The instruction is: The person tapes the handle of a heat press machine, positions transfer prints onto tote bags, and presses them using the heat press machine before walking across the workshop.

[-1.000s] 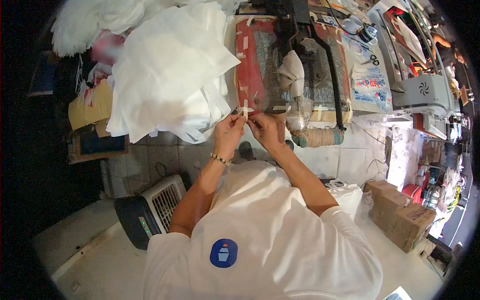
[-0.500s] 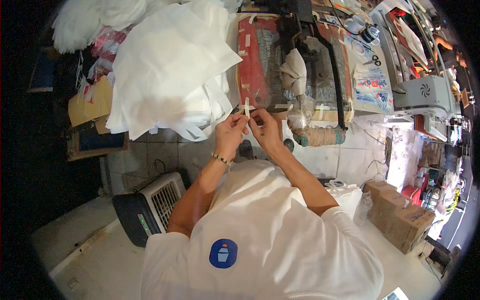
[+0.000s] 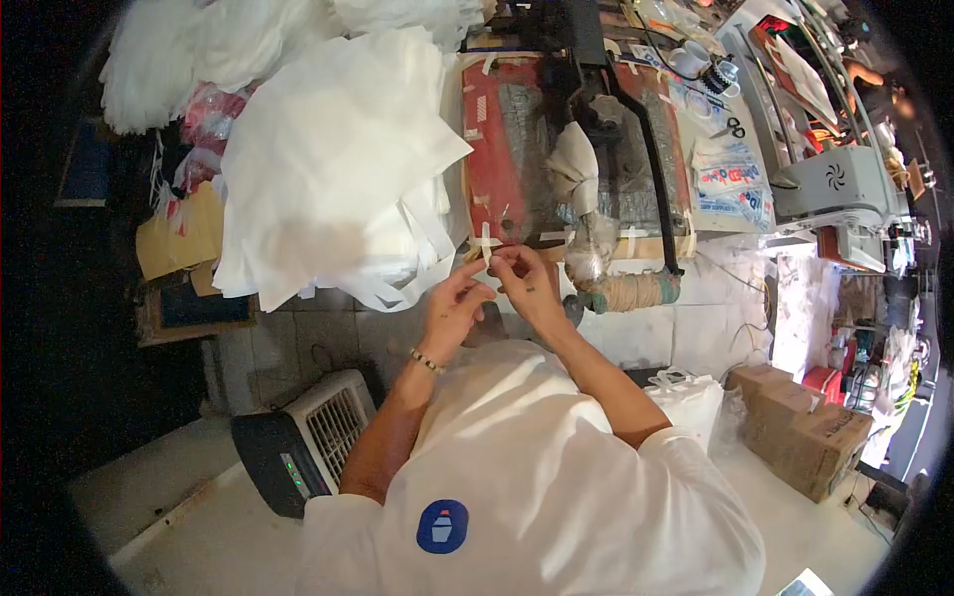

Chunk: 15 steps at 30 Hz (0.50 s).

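Observation:
A pale strip of masking tape (image 3: 485, 242) is stuck crosswise on the front corner of a red, tape-patched board (image 3: 484, 199). My right hand (image 3: 530, 290) pinches the tape's lower end between thumb and fingertips at the board's front edge. Just left of it, my left hand (image 3: 456, 310) has its fingers bent but apart, the index tip near the tape; nothing shows in it. A beaded bracelet (image 3: 427, 361) circles the left wrist. Beside the hands lies a tall stack of white fabric sheets (image 3: 338, 159) with loose strips at its front.
A black metal frame (image 3: 651, 159) with a cord-wrapped handle (image 3: 636, 292) stands over the board. Scissors (image 3: 733, 128) and printed plastic sheets (image 3: 730, 179) lie right of it. A grey machine (image 3: 835, 189) is farther right. Below are an air cooler (image 3: 303, 437) and cardboard boxes (image 3: 795, 427).
My left fingers have spread and drawn slightly away from the tape. The right hand stays at its end. The bench and both hands appear a little lower in view.

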Available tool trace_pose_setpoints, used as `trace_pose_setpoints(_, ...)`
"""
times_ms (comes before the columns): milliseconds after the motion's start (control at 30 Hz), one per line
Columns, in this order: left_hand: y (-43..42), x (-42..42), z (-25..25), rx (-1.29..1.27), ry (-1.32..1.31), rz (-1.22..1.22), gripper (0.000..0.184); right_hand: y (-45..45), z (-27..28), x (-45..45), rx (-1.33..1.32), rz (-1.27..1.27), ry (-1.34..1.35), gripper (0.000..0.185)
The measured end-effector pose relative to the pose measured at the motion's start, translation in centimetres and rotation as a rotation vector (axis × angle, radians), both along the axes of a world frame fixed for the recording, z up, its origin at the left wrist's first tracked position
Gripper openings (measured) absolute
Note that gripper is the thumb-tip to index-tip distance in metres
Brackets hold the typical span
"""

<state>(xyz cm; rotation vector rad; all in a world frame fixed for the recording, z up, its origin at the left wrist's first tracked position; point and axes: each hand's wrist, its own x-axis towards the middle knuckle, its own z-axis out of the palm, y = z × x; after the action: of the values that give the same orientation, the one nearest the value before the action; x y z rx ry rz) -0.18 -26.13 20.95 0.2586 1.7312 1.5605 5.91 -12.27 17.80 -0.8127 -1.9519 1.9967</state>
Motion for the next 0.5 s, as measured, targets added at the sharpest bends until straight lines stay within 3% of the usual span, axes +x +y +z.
trace_pose_setpoints(233,-0.3,-0.2,-2.4,-0.019,0.127,0.025,0.034,-0.4,-1.2,0.0,0.121,-0.044,0.023,0.025)
trace_pose_setpoints(300,-0.2,-0.4,-1.9,0.093,-0.017,0.031,0.031,-0.6,0.0,0.2,0.125,-0.055,0.037,0.025)
trace_pose_setpoints(500,-0.7,-0.8,-1.9,0.048,-0.133,0.020,0.031,-0.5,-2.1,0.2,0.121,-0.059,0.074,0.024)
